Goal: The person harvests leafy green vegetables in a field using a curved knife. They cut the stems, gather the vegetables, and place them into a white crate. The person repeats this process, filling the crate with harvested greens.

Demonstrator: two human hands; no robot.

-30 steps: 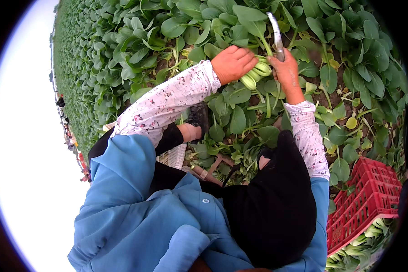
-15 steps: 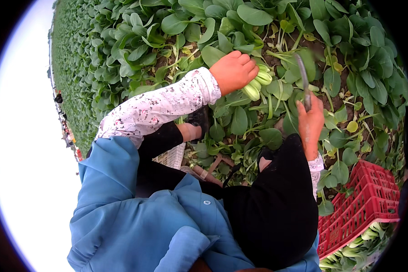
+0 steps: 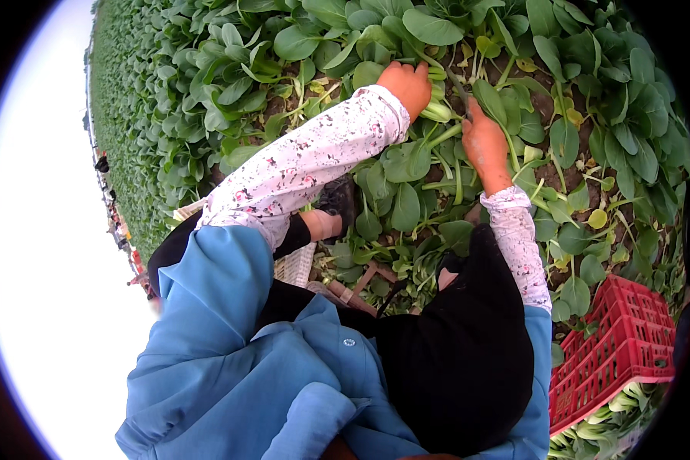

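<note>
My left hand (image 3: pixel 406 83) grips the pale green base of a leafy green plant (image 3: pixel 437 107) growing in the soil. My right hand (image 3: pixel 483 142) is right beside it, closed around a knife handle; the blade (image 3: pixel 457 83) reaches up toward the plant's stalks and is partly hidden by leaves. Both forearms wear white flowered sleeve covers over a blue jacket.
Rows of the same leafy greens (image 3: pixel 230 69) fill the field ahead and to both sides. A red plastic crate (image 3: pixel 613 345) with cut greens beneath it stands at the lower right. A woven basket edge (image 3: pixel 295 264) shows by my left knee. Distant people stand at the far left field edge.
My left hand has stayed on the plant while the view shifted. My right hand with the knife came down from raised, swung out right, then moved back in beside the plant's base.
</note>
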